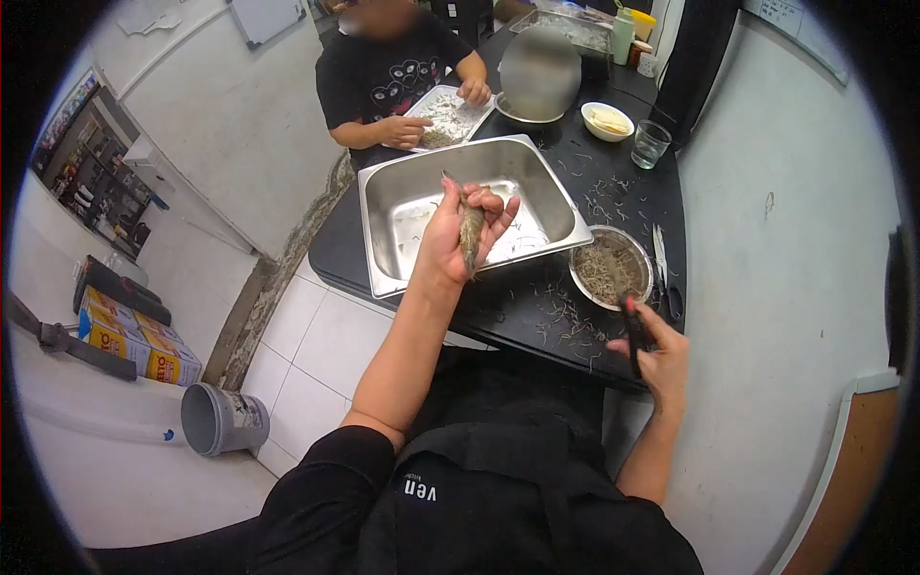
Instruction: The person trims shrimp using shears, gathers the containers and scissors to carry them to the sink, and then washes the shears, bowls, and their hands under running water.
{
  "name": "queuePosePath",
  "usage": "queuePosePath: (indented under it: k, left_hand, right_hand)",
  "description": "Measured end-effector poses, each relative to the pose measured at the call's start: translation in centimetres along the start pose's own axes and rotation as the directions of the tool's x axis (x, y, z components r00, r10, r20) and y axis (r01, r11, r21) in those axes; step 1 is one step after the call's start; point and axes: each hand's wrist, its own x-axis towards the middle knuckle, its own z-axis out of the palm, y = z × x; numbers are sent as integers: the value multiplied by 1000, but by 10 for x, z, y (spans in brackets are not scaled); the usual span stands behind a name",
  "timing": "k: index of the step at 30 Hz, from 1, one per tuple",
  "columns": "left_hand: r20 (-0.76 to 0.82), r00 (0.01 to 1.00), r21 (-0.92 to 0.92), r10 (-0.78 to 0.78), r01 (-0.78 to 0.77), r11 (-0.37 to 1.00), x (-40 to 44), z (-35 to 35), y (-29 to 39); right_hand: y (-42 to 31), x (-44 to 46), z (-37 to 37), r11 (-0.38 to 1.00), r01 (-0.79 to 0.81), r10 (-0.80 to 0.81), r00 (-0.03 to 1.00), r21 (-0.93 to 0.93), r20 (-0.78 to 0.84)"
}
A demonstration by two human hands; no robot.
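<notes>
Nearest me, my right hand (659, 356) was closed around a black-handled tool (632, 337), its far end too blurred to make out, near the close rim of a round metal bowl (613, 229) filled with thin brownish scraps. More loose scraps (570, 324) littered the black surface (494, 316) beside it, and scissors (660, 251) lay just to the bowl's right. My left hand (445, 235), palm up and fingers loosely curled, held a prawn (471, 235) above the deep metal pan (548, 187). Beyond that, a person (383, 91) in a black shirt had both hands at a shallow tray (482, 115); farther right stood a white bowl (609, 136) and a glass (651, 146).
</notes>
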Motion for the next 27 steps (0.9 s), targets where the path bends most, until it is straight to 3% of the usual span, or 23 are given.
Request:
queuePosePath:
  k: [5,7,11,14,19,27]
  left_hand:
    - [-64,998,102,19,-12,995,1,2,-12]
    - [-81,996,203,37,-20,979,3,3,-17]
    - [-103,995,194,3,17,981,5,4,-25]
    - [-118,992,262,35,-3,965,6,0,-30]
    - [-194,948,516,254,-121,848,7,-3,-35]
    - [-198,967,443,162,-59,895,2,-6,-42]
  right_hand:
    - [-27,6,14,984,168,-166,985,-57,41]
    - [-25,10,17,925,310,-299,951,-219,82]
    - [-26,16,24,879,378,-369,925,-291,86]
    - [-23,19,28,866,382,-380,922,-323,72]
    - [-23,22,26,859,380,-375,923,-343,85]
    - [-14,14,27,822,329,-321,942,-466,98]
